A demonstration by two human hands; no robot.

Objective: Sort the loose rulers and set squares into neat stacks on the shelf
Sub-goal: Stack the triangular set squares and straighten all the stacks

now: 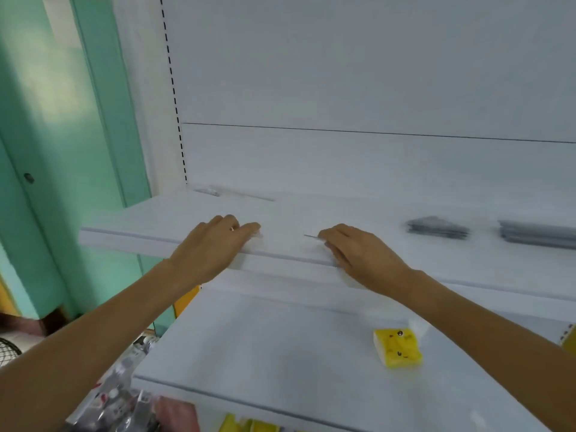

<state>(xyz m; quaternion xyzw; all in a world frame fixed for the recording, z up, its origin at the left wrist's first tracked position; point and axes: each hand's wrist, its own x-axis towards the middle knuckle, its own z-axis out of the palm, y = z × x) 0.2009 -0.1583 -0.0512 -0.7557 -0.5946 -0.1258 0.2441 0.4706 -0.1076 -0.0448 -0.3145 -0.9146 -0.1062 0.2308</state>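
Lying on the shelf (131,235), a clear ruler (310,236) spans left hand (215,244) to right hand (358,254), each grip clamped on it.

You have two grey stacks to the right of your right hand (361,257): one triangular stack (438,228) and one longer stack (537,233). One yellow packet (398,348) lies below that hand. Two shelves show: the upper shelf (140,222) and the lower shelf (265,353).

A white shelving unit (140,219) fills most of the view. Its back panel (343,73) is crossed by a thin dark seam (374,132) and edged at the left by a slotted upright (174,98). Beside it stands a mint-green surface (46,213), perhaps a door, with a small dark round fitting (28,178) and a pale patch of light (59,98).
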